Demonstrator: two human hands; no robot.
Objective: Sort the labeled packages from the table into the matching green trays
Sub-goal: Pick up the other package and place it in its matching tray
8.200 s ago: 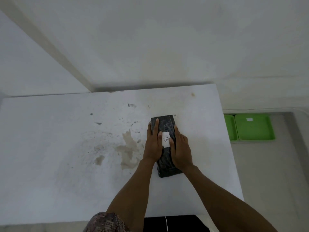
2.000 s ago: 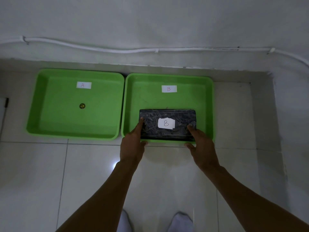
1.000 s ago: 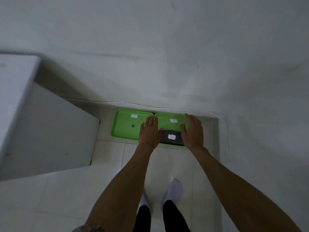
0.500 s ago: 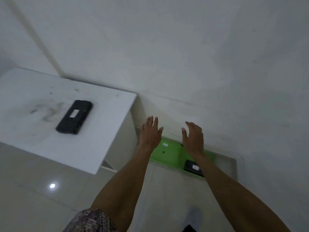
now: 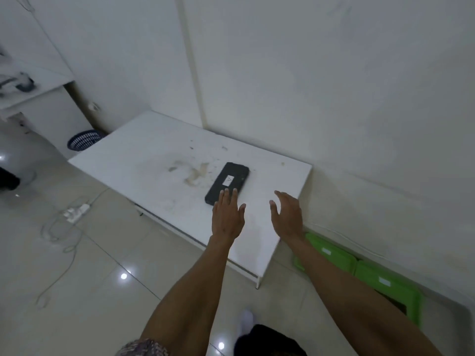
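Forearms cross the lower half of the head view and cover much of what lies beneath them. The right forearm runs over the near green tray (image 5: 331,249), so only its far rim, part of its floor and a small white label show; the writing on that label is too small to read. The far green tray (image 5: 393,285) is cut by the same arm along its near edge, and something dark sits low inside it, mostly hidden, so what it is cannot be told. Both trays lie on the tiled floor (image 5: 84,265) against the wall, just beside the right end of the white table (image 5: 144,150).

On the table, right of a brownish stain, lies the black package (image 5: 228,181). It is a flat, dark, oblong block with rounded corners, set at a slant, and it carries a small white label near its middle. The mark on that label looks like an A, though it is faint.

The left hand (image 5: 227,215) is open and flat with fingers spread and empty; its fingertips overlap the near end of the package, and whether they touch it cannot be told. The right hand (image 5: 288,214) is open too, fingers loosely curved, holding nothing, apart from the package.

At far left a dark blue basket (image 5: 84,140) and a white power strip (image 5: 77,210) with trailing cable appear.
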